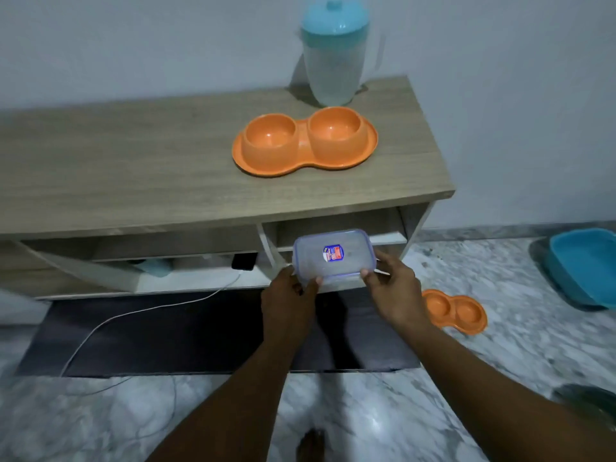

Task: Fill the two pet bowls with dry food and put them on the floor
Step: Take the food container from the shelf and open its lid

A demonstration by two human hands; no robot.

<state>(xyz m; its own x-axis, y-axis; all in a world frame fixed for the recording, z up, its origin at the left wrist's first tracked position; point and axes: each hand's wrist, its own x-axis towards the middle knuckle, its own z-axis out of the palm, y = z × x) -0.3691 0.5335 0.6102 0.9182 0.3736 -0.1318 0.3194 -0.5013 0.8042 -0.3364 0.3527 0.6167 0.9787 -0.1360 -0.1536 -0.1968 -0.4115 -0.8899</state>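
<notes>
The tabletop (133, 168) looks like matt wood-grain laminate, and the orange double bowl (305, 141) on it is smooth, slightly shiny plastic. The lidded box (333, 255) is clear, glossy plastic with a paper-looking sticker, and the floor (366, 421) is polished marble-look tile.

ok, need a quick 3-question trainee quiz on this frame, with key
1. True or false: the orange double bowl on the cabinet top already holds dry food.
2. What do the left hand and right hand hold? A) jug B) clear lidded container C) cable
3. Fill in: the second orange double bowl lies on the ____.
Key: 1 false, both cups look empty. 2 B, one hand at each end. 3 floor.
</notes>
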